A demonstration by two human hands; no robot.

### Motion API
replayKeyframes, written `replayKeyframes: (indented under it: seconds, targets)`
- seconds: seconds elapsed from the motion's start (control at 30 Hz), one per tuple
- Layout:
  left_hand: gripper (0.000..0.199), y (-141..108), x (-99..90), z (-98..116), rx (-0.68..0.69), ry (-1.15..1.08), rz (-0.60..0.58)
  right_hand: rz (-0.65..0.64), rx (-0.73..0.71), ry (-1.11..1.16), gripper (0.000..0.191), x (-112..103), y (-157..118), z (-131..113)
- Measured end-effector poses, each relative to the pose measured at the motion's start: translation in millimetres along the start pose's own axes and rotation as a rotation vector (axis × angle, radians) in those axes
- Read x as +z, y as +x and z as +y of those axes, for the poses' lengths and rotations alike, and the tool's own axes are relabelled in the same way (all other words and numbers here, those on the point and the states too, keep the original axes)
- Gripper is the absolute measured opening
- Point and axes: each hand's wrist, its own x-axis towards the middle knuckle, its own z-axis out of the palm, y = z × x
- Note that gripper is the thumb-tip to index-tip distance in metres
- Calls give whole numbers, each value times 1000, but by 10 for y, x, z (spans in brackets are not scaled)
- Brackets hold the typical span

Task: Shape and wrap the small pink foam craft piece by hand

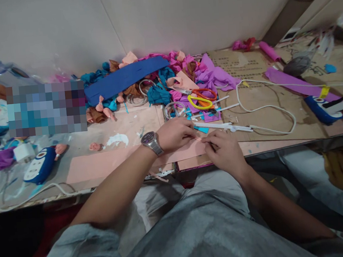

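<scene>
A long strip of peach crepe paper (87, 166) lies along the front edge of the table and passes beneath both wrists. My left hand (176, 134), with a metal watch on its wrist, pinches the paper's upper edge between thumb and fingers. Just to the right, my right hand (225, 150) pinches the same edge, its fingertips close to the left ones. White glue-gun-like tool (234, 127) with a cord lies right behind the hands. Beyond it are scissors with yellow handles (199, 102) and another pair with orange handles (209, 93).
A blue paper strip (128, 78) rests on heaped crepe scraps and small peach paper buds (109, 113). Blue-and-white devices lie at left (39, 166) and right (320, 109). A white cord (293, 120) loops over the cardboard. A pole (287, 12) stands at back right.
</scene>
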Motion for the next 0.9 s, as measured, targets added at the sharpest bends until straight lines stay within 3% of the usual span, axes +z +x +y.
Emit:
replayKeyframes:
  seconds: [0.27, 0.5, 0.73, 0.9]
  targets:
    - [26, -36, -38, -24, -12, -2, 27, 15, -3, -6, 20, -3, 8, -7]
    - [25, -2, -13, 36, 104, -102, 35, 24, -10, -11, 19, 4, 7, -5]
    - [23, -15, -5, 10, 65, -63, 10, 1, -7, -55, 29, 20, -2, -6]
    - [23, -18, -6, 15, 60, -42, -2, -7, -40, -51, 21, 27, -12, 6]
